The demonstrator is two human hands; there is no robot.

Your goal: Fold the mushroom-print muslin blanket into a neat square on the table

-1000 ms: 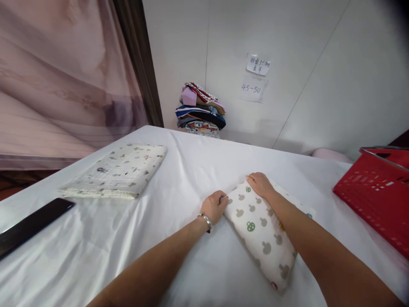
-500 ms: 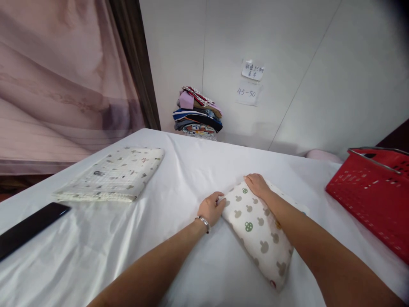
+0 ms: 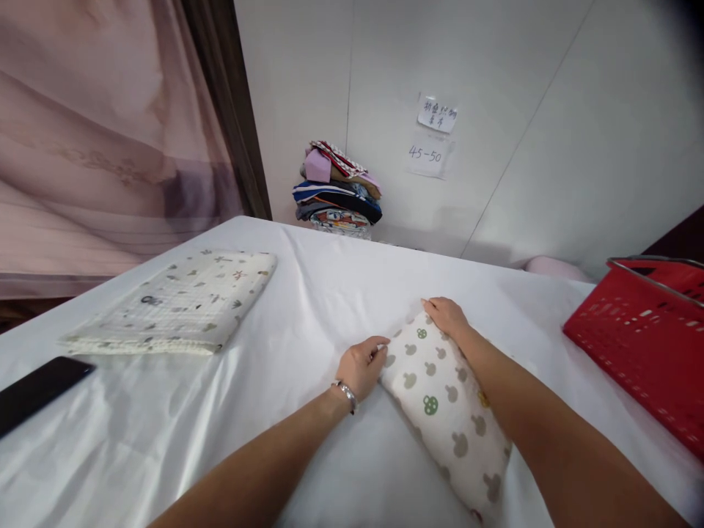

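A white cloth with grey and green mushroom prints (image 3: pixel 440 396) lies folded into a long, thick bundle, slanting from the middle of the table down to the right. My left hand (image 3: pixel 361 367), with a silver bracelet at the wrist, pinches the bundle's left far corner between thumb and fingers. At the other far corner my right hand (image 3: pixel 446 315) is closed over the edge, fingers curled on the fabric. My right forearm crosses above the bundle's right side and hides part of it.
A second folded cloth with small plant prints (image 3: pixel 181 304) lies at the left, with a black phone-like object (image 3: pixel 41 392) in front of it. A red perforated basket (image 3: pixel 638 345) stands at the right. Behind the white-covered table (image 3: pixel 330 286) rises a stack of folded textiles (image 3: pixel 338 192).
The white flap that showed right of my right forearm is no longer visible. Both hands stay at the bundle's far corners. The whole view has shifted slightly.
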